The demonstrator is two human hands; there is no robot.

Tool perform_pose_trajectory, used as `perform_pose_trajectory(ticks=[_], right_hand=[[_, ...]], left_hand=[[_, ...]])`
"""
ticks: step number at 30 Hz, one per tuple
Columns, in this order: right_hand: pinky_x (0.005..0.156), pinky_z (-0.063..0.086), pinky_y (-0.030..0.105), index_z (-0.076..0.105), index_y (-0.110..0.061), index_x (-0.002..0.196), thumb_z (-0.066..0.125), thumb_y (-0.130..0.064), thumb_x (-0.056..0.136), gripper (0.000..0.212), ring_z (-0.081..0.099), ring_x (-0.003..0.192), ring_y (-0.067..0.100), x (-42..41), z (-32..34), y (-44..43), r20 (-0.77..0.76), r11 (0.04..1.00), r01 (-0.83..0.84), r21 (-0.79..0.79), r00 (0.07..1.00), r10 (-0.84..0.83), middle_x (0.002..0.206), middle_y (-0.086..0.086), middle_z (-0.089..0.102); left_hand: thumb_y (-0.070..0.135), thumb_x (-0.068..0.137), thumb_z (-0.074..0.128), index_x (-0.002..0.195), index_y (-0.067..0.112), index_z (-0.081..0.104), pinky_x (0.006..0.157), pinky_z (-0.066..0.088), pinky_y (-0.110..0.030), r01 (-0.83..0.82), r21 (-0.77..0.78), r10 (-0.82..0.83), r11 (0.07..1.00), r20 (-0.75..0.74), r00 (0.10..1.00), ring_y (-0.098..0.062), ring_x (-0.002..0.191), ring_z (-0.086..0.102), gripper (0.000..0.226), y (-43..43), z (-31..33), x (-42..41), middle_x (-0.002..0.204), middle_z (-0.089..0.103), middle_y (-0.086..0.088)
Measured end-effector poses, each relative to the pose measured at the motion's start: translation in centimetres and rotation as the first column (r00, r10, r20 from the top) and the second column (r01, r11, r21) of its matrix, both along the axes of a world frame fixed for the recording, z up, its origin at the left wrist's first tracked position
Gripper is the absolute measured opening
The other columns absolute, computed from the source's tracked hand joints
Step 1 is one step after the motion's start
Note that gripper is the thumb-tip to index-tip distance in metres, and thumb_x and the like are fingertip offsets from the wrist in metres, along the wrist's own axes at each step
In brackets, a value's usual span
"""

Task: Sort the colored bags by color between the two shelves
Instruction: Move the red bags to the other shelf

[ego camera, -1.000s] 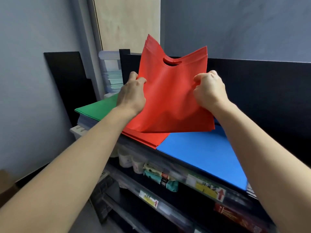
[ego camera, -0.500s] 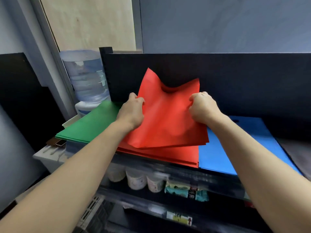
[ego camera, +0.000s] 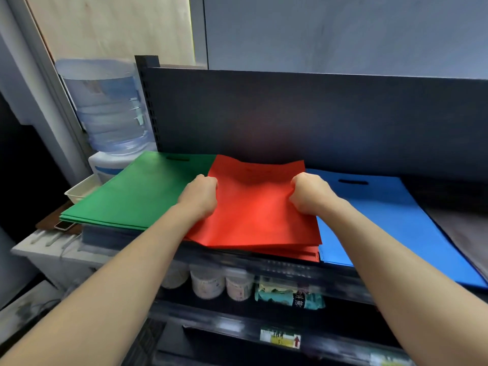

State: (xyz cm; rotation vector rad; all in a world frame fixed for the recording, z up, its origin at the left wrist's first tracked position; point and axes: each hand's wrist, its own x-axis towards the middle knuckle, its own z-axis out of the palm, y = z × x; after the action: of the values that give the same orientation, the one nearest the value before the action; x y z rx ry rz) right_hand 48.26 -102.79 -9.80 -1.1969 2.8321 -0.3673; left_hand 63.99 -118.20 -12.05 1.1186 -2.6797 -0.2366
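Observation:
A red bag (ego camera: pixel 254 207) lies nearly flat on top of a stack of red bags in the middle of the black top shelf (ego camera: pixel 277 265). My left hand (ego camera: pixel 199 196) grips its left edge and my right hand (ego camera: pixel 310 194) grips its right edge, fingers curled. A stack of green bags (ego camera: pixel 140 191) lies to the left of the red stack. Blue bags (ego camera: pixel 383 225) lie to the right, with a handle slot showing at the far end.
A water dispenser bottle (ego camera: pixel 105 107) stands behind the green stack at the left. The shelf's dark back panel (ego camera: pixel 317 117) rises behind the bags. Jars (ego camera: pixel 208 283) and packets (ego camera: pixel 287 297) fill the shelf below. A dark grey sheet (ego camera: pixel 464 228) lies at the far right.
Both hands have lowered the red bag from upright in the air down onto the red stack. The view has shifted to face the shelf more squarely.

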Motion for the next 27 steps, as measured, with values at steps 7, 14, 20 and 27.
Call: perform_pose_trajectory(ticks=[7, 14, 20, 27], right_hand=[[0.066, 0.04, 0.032, 0.054, -0.006, 0.084, 0.044, 0.004, 0.081, 0.014, 0.053, 0.084, 0.033, -0.3, -0.7, -0.5, -0.034, 0.999, 0.003, -0.045, 0.999, -0.004, 0.101, 0.014, 0.058], [0.063, 0.038, 0.03, 0.05, -0.005, 0.076, 0.053, -0.002, 0.084, 0.009, 0.05, 0.079, 0.03, -0.9, -1.2, -0.2, -0.001, 0.998, 0.051, -0.036, 0.999, -0.051, 0.101, 0.013, 0.056], [0.063, 0.031, 0.031, 0.03, -0.011, 0.06, 0.052, 0.001, 0.08, 0.032, 0.047, 0.078, 0.032, -0.6, 1.3, 0.5, -0.136, 0.996, 0.038, -0.081, 0.99, -0.049, 0.083, 0.01, 0.047], [0.065, 0.037, 0.029, 0.06, -0.006, 0.109, 0.053, -0.006, 0.086, 0.023, 0.057, 0.094, 0.033, -0.4, 5.7, 4.8, -0.3, 0.981, -0.023, -0.195, 0.953, -0.037, 0.104, 0.011, 0.062]], left_hand=[[0.002, 0.087, 0.05, 0.11, 0.004, 0.058, 0.088, 0.045, -0.041, -0.021, 0.023, 0.022, 1.0, -0.053, 0.998, -0.037, 0.104, 0.053, 0.024, -0.7, -0.7, -0.7, 0.114, 0.052, -0.017], [0.006, 0.089, 0.052, 0.112, 0.001, 0.057, 0.089, 0.043, -0.04, -0.043, 0.028, 0.043, 0.999, -0.02, 0.999, -0.037, 0.106, 0.053, 0.024, -1.2, -0.9, -0.8, 0.116, 0.053, -0.02], [0.007, 0.09, 0.053, 0.119, 0.003, 0.053, 0.097, 0.041, -0.044, -0.023, -0.065, 0.023, 0.998, -0.01, 1.0, -0.037, 0.113, 0.047, 0.03, 0.2, 1.2, -1.8, 0.121, 0.048, -0.019], [0.016, 0.093, 0.052, 0.128, 0.012, 0.052, 0.098, 0.04, -0.041, 0.225, -0.148, -0.254, 0.963, -0.222, 0.941, -0.031, 0.117, 0.048, 0.035, 7.7, 7.1, -5.6, 0.125, 0.051, -0.011]])
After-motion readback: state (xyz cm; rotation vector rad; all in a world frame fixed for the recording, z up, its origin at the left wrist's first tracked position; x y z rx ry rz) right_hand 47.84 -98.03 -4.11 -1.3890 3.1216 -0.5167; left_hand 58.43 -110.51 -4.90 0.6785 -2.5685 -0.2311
